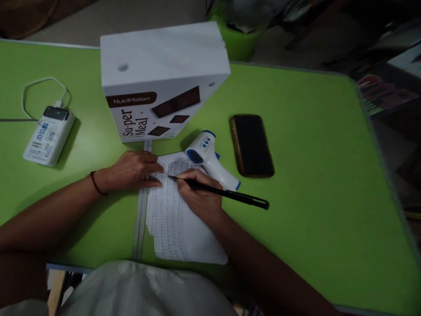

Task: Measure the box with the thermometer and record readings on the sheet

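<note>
A black pen (240,197) is pinched in my right hand (203,195), its tip on a sheet of paper (204,245) covered with dense columns of small handwriting. The right part of the sheet is blank. My left hand (133,170) lies across the paper's upper left edge, fingers apart and holding nothing, with a dark red string on the wrist. Just beyond my right hand, a white and blue infrared thermometer (222,173) lies over the top of the paper. Part of the page is hidden beneath my right hand and forearm.
A tall white NutriMotion box (164,55) stands behind the paper on the green table (322,184). To the right lies a dark-screened phone in a brown case (252,145). At the left is a white power bank (49,136) with a cable attached. A green bin (238,37) stands beyond the table's far edge.
</note>
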`<state>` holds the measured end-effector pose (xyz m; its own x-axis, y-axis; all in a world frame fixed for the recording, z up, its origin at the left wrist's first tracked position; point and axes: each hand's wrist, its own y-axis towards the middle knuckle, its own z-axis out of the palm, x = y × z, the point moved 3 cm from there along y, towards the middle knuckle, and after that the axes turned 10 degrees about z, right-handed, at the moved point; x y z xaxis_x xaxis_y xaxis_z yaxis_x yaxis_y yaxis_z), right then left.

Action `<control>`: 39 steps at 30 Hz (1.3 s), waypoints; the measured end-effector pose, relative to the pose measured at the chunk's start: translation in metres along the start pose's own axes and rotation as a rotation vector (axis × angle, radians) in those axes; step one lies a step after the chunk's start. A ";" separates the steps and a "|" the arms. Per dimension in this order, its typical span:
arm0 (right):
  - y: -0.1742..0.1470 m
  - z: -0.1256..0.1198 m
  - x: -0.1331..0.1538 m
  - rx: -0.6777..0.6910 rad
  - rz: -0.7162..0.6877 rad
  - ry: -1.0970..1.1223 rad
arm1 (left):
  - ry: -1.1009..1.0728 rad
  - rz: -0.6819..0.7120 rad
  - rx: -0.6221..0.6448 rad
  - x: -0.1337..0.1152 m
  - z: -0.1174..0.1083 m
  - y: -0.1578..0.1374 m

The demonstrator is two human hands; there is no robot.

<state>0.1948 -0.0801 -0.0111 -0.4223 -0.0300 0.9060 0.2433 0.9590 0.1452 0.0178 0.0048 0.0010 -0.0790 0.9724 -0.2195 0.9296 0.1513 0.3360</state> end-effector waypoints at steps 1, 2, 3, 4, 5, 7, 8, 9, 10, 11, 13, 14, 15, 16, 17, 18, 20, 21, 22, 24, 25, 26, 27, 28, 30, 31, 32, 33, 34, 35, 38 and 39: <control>0.000 0.000 0.000 0.003 0.009 -0.003 | -0.006 -0.006 0.009 0.000 0.000 0.000; 0.000 0.001 0.000 0.008 0.011 -0.006 | -0.008 -0.012 0.016 0.001 0.001 0.000; 0.001 0.001 0.000 0.015 0.006 -0.008 | -0.008 -0.015 0.022 0.001 0.001 0.000; 0.001 0.001 0.000 0.023 -0.003 -0.010 | -0.006 -0.017 0.027 0.001 0.001 0.000; 0.001 0.001 -0.001 0.030 -0.013 -0.012 | -0.005 -0.018 0.029 0.001 0.001 0.000; 0.000 0.001 -0.001 0.031 -0.028 -0.016 | -0.005 -0.017 0.027 0.001 0.000 0.001; 0.000 0.001 -0.001 0.031 -0.030 -0.020 | -0.007 -0.018 0.027 0.000 0.000 0.001; 0.000 0.001 0.000 0.031 -0.031 -0.024 | -0.009 -0.020 0.028 0.000 0.000 0.001; 0.000 0.000 0.000 0.031 -0.032 -0.027 | -0.009 -0.023 0.030 0.000 0.000 0.001; 0.000 0.000 0.000 0.033 -0.034 -0.028 | -0.009 -0.027 0.035 0.000 0.000 0.001; 0.000 0.000 0.001 0.030 -0.038 -0.023 | -0.014 -0.034 0.044 0.000 0.000 0.001; 0.000 0.000 0.002 0.024 -0.037 -0.019 | -0.016 -0.035 0.045 0.000 0.000 0.001; 0.001 0.000 0.002 0.015 -0.035 -0.018 | -0.017 -0.035 0.047 0.000 0.000 0.001; 0.001 0.000 0.002 0.005 -0.033 -0.019 | -0.017 -0.034 0.048 0.000 0.000 0.001; 0.001 -0.001 0.002 -0.002 -0.033 -0.020 | -0.017 -0.032 0.051 0.000 0.000 0.001; 0.001 -0.001 0.002 -0.003 -0.033 -0.022 | -0.015 -0.031 0.054 0.000 0.000 0.001; 0.002 -0.001 0.003 0.011 -0.042 -0.021 | -0.008 -0.032 0.056 0.000 0.000 0.001; 0.002 -0.001 0.003 0.021 -0.043 -0.021 | -0.005 -0.033 0.054 0.000 0.000 0.001; 0.002 -0.001 0.003 0.029 -0.040 -0.023 | -0.002 -0.031 0.049 0.000 0.000 0.001; 0.001 -0.001 0.002 0.028 -0.031 -0.031 | 0.000 -0.025 0.039 0.000 0.000 0.001; 0.001 -0.001 0.002 0.021 -0.031 -0.032 | 0.000 -0.023 0.036 0.000 0.000 0.001; 0.001 -0.001 0.001 0.014 -0.034 -0.032 | -0.003 -0.022 0.036 0.000 0.000 0.001; 0.000 -0.001 0.000 0.006 -0.042 -0.028 | -0.005 -0.022 0.038 0.000 0.000 0.001; 0.000 -0.001 0.000 -0.003 -0.052 -0.024 | -0.008 -0.026 0.042 0.000 0.000 0.001; -0.001 0.000 -0.001 -0.011 -0.060 -0.024 | -0.010 -0.033 0.050 0.000 0.000 0.001; -0.001 0.000 -0.002 -0.014 -0.057 -0.030 | -0.008 -0.034 0.053 0.000 0.000 0.001; -0.001 0.000 -0.002 -0.015 -0.053 -0.035 | -0.006 -0.033 0.051 0.000 0.000 0.001; -0.001 -0.001 -0.002 -0.013 -0.052 -0.038 | -0.003 -0.031 0.045 0.000 0.000 0.001; -0.001 -0.001 -0.002 -0.010 -0.052 -0.039 | 0.000 -0.026 0.039 0.000 0.000 0.001; -0.001 -0.001 -0.001 -0.004 -0.054 -0.039 | 0.001 -0.022 0.032 0.000 0.000 0.001; -0.001 -0.002 0.000 -0.010 -0.043 -0.026 | 0.000 -0.006 0.019 0.000 0.000 0.001; -0.001 -0.002 0.000 -0.026 -0.032 -0.020 | -0.002 -0.006 0.021 0.000 0.000 0.001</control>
<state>0.1964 -0.0817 -0.0103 -0.4471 -0.0548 0.8928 0.2519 0.9500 0.1845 0.0185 0.0054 0.0014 -0.0840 0.9711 -0.2232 0.9365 0.1535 0.3154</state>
